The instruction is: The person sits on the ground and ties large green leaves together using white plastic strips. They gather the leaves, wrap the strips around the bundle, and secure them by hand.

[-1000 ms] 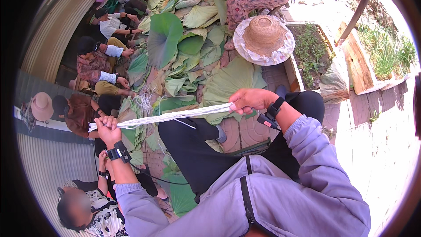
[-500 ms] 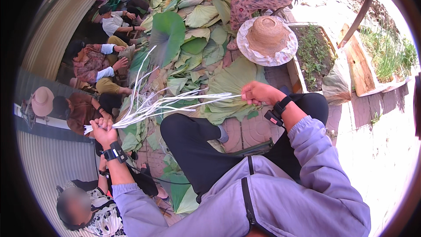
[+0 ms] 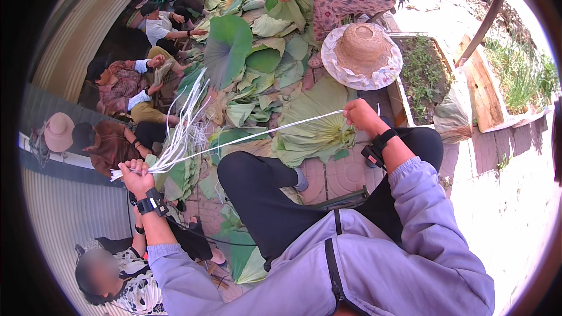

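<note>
A bundle of white strips [image 3: 186, 122] is gripped at its lower end by my left hand [image 3: 136, 177], out to the left. The loose ends of the bundle fan upward over the leaves. One single white strip [image 3: 257, 135] runs taut from the bundle across to my right hand [image 3: 361, 116], which pinches it above my right knee. A short end of that strip sticks out past my right fingers. Beneath the strip lie large green and yellowing leaves [image 3: 319, 118], spread on the paving in front of my knees.
Several people sit along the left wall, and another person [image 3: 351, 0] sits ahead among the leaves. A straw hat [image 3: 362, 52] with a pale cloth brim rests ahead right, beside a planter box [image 3: 418, 70]. Sunlit paving [image 3: 497, 210] extends to the right.
My right hand has moved slightly right and up, now holding one strip instead of several. The other strips have dropped back toward my left hand and point upward.
</note>
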Demonstrator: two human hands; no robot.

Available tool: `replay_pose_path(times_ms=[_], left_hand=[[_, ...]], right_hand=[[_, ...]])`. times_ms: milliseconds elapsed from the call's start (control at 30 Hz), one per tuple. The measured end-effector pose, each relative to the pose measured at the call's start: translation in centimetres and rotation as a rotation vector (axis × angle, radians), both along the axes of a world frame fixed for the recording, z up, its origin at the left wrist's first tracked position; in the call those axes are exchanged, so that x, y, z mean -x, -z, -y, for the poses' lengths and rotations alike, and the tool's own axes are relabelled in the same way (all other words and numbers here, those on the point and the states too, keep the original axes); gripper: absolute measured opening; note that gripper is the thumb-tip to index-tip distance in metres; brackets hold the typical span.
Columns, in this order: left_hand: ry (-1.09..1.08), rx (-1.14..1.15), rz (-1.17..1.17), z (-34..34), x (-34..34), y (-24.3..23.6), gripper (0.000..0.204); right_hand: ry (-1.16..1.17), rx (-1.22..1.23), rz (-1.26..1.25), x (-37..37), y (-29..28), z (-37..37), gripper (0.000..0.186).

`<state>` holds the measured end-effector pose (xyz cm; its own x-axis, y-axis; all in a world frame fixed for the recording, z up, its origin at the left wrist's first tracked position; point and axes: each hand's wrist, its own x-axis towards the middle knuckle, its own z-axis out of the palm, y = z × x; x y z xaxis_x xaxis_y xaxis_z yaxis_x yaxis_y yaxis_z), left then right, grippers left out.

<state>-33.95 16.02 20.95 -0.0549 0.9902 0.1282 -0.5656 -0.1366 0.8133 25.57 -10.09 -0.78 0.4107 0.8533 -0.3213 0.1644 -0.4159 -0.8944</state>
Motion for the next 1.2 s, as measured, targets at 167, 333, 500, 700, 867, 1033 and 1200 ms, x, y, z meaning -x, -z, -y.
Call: replay_pose_path(times_ms=[167, 333, 500, 700, 867, 1033, 1200], left_hand=[[-0.055, -0.019, -0.033, -0.5, 1.8, 0.1, 0.035], [-0.048, -0.03, -0.022, -0.7, 5.3, 0.4, 0.036], [-0.086, -0.036, -0.028, -1.3, 5.6, 1.2, 0.035], [-0.134, -0.037, -0.06, -1.4, 7.9, 1.7, 0.038], [-0.184, -0.007, -0.027, -0.2, 7.4, 1.8, 0.038], [-0.169, -0.011, -0.012, 0.0, 5.1, 0.9, 0.037], [-0.057, -0.034, 0.004, 0.9, 1.8, 0.0, 0.036]], right_hand=[[0.099, -0.021, 0.098, -1.1, -0.3, 0.4, 0.016], [0.217, -0.069, 0.134, -1.9, 0.1, 0.4, 0.017], [0.345, -0.133, 0.176, -3.9, 0.9, 0.5, 0.018], [0.507, -0.262, 0.179, -4.7, -0.7, 0.7, 0.018], [0.586, -0.372, -0.07, -5.0, -2.7, 1.2, 0.014], [0.583, -0.381, 0.114, -6.3, -1.6, 1.1, 0.013], [0.454, -0.247, 0.633, -6.5, 0.0, 1.1, 0.019]])
